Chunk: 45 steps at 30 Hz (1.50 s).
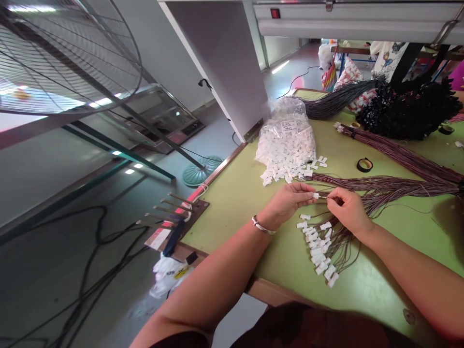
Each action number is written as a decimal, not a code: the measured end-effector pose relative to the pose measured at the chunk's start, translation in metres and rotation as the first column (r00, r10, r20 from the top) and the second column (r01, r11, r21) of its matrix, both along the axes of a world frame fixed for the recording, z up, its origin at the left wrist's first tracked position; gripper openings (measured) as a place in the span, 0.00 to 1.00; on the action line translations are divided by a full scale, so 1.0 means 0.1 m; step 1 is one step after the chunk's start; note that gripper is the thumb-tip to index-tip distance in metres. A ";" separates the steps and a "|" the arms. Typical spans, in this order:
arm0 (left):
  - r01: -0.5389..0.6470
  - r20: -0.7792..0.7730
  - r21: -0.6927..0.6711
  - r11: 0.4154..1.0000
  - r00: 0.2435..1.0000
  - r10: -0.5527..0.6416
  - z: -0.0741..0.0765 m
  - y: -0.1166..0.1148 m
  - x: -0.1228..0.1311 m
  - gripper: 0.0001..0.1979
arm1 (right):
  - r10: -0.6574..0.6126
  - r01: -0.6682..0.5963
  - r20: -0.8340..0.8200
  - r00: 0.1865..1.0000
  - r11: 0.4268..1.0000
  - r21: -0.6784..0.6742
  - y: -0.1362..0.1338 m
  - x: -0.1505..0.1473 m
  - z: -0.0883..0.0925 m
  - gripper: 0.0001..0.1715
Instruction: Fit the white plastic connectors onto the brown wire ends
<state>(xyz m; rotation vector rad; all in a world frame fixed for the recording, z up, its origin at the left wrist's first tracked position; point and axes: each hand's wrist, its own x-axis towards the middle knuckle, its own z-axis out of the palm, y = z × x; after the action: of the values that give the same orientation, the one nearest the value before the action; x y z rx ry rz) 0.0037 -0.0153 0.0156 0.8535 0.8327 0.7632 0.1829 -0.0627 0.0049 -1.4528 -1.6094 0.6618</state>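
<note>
Between thumb and fingers, my left hand (292, 199) pinches a small white plastic connector (316, 195). Just to its right, my right hand (347, 209) is closed on a thin wire (324, 196) whose end is at the connector; I cannot tell how far in it sits. Below both hands lies a cluster of wires tipped with white connectors (318, 251). A bundle of brown wires (391, 186) stretches rightward behind my right hand. Loose white connectors (286, 171) spill from a clear plastic bag (288, 130) beyond my left hand.
A roll of black tape (364, 165) lies on the green table (232, 212). Farther back are a second wire bundle (398, 150) and a black heap (409, 108). A pronged rack (177, 212) is fixed at the left edge. A large fan (68, 53) stands left.
</note>
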 end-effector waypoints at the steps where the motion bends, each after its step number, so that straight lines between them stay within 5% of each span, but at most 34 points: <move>1: 0.018 -0.013 0.021 1.000 1.000 -0.017 0.00 0.00 -0.01 0.10 | -0.004 0.004 0.015 1.000 1.000 0.010 0.00 0.00 0.00 0.06; 7: 0.057 -0.198 0.232 0.971 0.980 -0.010 -0.03 -0.03 0.04 0.11 | 0.013 -0.023 0.136 0.991 0.997 0.070 -0.01 0.02 0.00 0.06; 11: 0.113 -0.298 0.305 0.946 0.954 -0.018 0.00 -0.08 0.10 0.08 | 0.119 -0.149 0.252 0.960 0.983 0.104 -0.01 0.05 0.02 0.07; 15: 0.179 -0.312 0.303 0.936 0.947 -0.080 0.03 -0.10 0.12 0.07 | 0.167 -0.187 0.262 0.951 0.981 0.054 -0.01 0.05 0.02 0.06; 21: 0.156 -0.289 0.268 0.951 0.955 -0.075 -0.01 -0.07 0.12 0.06 | 0.118 -0.121 -0.025 0.993 0.983 -0.142 0.02 0.06 0.00 0.06; 38: 0.173 -0.411 0.262 0.949 0.910 -0.053 -0.01 -0.19 0.23 0.02 | 0.089 -0.075 0.148 0.985 0.993 -0.096 0.00 0.02 0.02 0.06; 42: 0.350 -0.502 0.361 0.865 0.854 -0.136 0.03 -0.13 0.09 0.06 | 0.149 -0.158 -0.057 0.987 0.966 -0.204 0.04 0.09 0.01 0.06; 45: 0.611 -0.582 0.388 0.690 0.743 -0.330 0.16 -0.04 -0.13 0.09 | 0.089 -0.206 -0.366 0.926 0.933 -0.295 0.09 0.14 0.00 0.09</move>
<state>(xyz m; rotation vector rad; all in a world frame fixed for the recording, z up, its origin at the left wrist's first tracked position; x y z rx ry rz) -0.0098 -0.0196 0.0319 1.7790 0.7458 0.2973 0.1965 -0.0536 0.0050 -1.3529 -1.3817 1.2545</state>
